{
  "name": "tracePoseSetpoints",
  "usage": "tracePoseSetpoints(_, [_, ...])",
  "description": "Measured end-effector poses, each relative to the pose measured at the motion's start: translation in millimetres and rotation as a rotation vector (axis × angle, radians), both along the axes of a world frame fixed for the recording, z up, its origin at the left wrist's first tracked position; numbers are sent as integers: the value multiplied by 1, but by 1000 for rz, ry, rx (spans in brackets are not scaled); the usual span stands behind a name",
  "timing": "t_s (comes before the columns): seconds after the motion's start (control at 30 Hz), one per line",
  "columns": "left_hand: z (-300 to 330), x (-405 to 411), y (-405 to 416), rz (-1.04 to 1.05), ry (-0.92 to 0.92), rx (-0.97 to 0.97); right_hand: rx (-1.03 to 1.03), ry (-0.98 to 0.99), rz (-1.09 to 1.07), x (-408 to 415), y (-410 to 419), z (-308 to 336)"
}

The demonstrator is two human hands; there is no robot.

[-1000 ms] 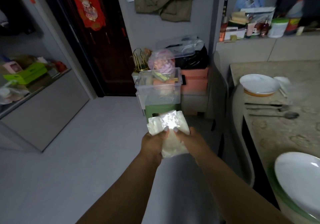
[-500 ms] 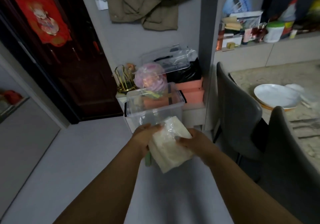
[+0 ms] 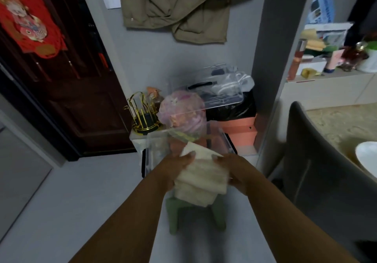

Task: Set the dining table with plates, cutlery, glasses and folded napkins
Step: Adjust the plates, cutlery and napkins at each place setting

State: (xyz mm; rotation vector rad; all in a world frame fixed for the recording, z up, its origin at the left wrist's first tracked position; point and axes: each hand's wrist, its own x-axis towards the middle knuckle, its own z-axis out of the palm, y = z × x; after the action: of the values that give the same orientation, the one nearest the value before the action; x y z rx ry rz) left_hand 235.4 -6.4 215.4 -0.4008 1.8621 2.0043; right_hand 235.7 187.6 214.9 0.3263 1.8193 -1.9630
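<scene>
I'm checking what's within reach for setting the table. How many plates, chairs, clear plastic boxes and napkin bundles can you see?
Plates: 1
Chairs: 1
Clear plastic boxes: 2
Napkin bundles: 1, held by the left hand and right hand
Total: 5

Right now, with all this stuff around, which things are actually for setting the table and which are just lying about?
For the job:
- pack of napkins, held by the left hand and right hand
- white plate on the dining table

Just lying about:
- clear storage box
- green stool
- gold rack
- hanging jacket
- grey chair
</scene>
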Motion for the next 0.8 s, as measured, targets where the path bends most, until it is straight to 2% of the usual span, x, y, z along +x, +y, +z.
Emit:
tracePoseSetpoints(0.13, [-24,-64,-12,175,40,36,-127,-118,-79,-59,-24,-14])
tracePoseSetpoints(0.27, [-43,-112,-29,243,18,-16,-114,-78,-65,-108,-46,-27])
tracePoseSetpoints(0.4, [-69,-164,-54,205,-12,-97,30,-40,-64,-161,-64,-49])
tracePoseSetpoints(0.57, [-104,-219,-84,103,-152,-153,362,-17,7,-216,-90,-93])
tracePoseSetpoints(0.8, [-182,-254,-100,-1,-377,-265,576,-147,97,-249,-114,-167])
